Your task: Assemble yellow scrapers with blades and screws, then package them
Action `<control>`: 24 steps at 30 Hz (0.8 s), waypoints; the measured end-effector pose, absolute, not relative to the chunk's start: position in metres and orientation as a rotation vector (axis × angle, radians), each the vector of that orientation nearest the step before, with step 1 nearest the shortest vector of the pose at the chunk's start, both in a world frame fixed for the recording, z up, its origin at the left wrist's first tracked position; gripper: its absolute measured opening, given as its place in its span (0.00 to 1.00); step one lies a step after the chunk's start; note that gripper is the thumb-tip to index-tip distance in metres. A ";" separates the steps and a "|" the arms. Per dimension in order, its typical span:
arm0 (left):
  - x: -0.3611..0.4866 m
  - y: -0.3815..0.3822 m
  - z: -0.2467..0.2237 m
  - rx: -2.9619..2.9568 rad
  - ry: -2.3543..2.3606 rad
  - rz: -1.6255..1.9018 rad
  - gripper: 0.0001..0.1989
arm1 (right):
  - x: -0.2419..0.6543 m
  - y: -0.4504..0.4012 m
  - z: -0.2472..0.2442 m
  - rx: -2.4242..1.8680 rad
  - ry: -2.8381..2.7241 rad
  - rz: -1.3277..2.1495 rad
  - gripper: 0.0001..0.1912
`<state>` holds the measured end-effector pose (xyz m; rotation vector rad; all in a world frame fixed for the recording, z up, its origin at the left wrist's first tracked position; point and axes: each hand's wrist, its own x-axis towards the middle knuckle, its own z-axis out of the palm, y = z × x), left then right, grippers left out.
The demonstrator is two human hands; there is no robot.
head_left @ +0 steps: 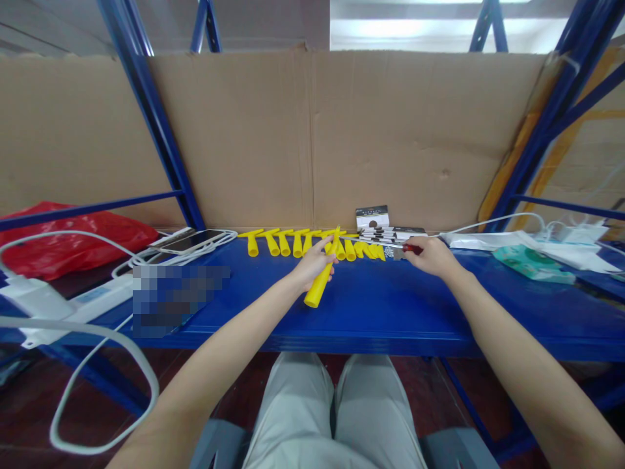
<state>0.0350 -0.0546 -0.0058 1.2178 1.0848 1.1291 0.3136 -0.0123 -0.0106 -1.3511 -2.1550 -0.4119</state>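
My left hand (315, 266) is closed around a yellow plastic handle (319, 286), its round tube end tilted down toward me. In my right hand (428, 255) is a screwdriver (409, 247) with a red and black grip. Its long metal shaft points left to the upper end of the yellow handle; whether the tip touches cannot be made out. Behind my hands lies a row of several yellow T-shaped handles (272, 243), tubes facing me. Thinner yellow pieces (374, 251) lie at the row's right, beside small black-and-white packets (385, 234).
A cardboard sheet (234, 143) stands behind the blue shelf (390, 306). At left are a red plastic bag (73, 238), a phone (193, 241), a power strip (97, 301) and a looping white cable (151, 371). A green packet (532, 262) lies right.
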 end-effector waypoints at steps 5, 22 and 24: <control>0.027 -0.048 -0.005 1.188 1.176 1.127 0.31 | 0.305 -0.012 -0.017 -1.359 -2.233 -0.359 0.10; 0.010 -0.043 -0.003 1.221 1.293 1.076 0.29 | 0.292 -0.013 -0.024 -1.292 -2.315 -0.493 0.12; 0.007 -0.044 -0.006 1.215 1.282 1.069 0.29 | 0.289 -0.015 -0.023 -1.303 -2.331 -0.486 0.13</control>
